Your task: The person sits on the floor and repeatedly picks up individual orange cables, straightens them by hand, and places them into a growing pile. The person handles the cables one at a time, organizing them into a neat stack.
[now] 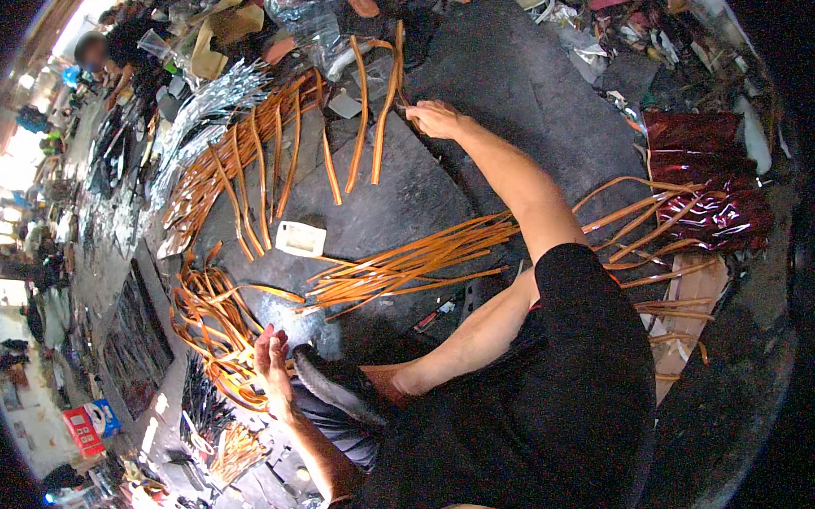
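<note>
My right hand (437, 119) is stretched out to the far side, its fingers pinched at a long orange-brown strip (394, 75). More such strips lie spaced apart to its left, some resting across a dense row of brown strips (215, 171). Down at the left, my left hand (273, 365) is raised with its fingers stretched, beside a looped tangle of orange-brown strips (212, 324). Whether its fingertips touch the tangle I cannot tell. Between my hands a loose bundle of straight strips (416, 262) runs under my right forearm.
A small white tray (300, 239) lies on the dark floor sheet (373, 213). Silvery strips (211, 104) and plastic scraps surround the far left. At right are a shiny dark-red sheet (702, 166) and a board (687, 341). A person (118, 60) is at the upper left.
</note>
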